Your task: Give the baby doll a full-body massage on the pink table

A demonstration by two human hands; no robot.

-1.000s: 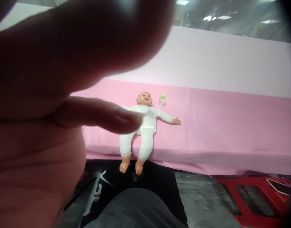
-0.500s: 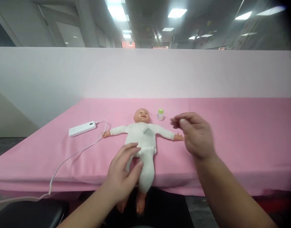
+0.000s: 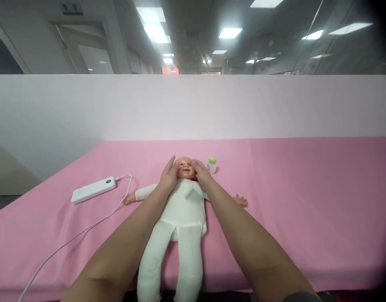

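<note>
A baby doll (image 3: 186,205) with a white cloth body lies on its back on the pink-covered table, its arms spread. My left hand (image 3: 169,173) rests against one side of the doll's head, fingers pointing up along it. Against the other side lies my right hand (image 3: 202,171), so the head sits between both palms. Just right of my right hand stands a small jar (image 3: 212,165) with a green lid. My forearms pass over the doll's arms.
On the left of the pink sheet (image 3: 290,201) lies a white power bank (image 3: 94,190). Its white cable (image 3: 86,228) runs past the doll's hand to the front left edge. Behind the table rises a white partition (image 3: 193,107).
Both hands have moved forward and inward, from above the doll's legs and from the right side, onto the sides of its head. The view has shifted, showing the doll lower down.
</note>
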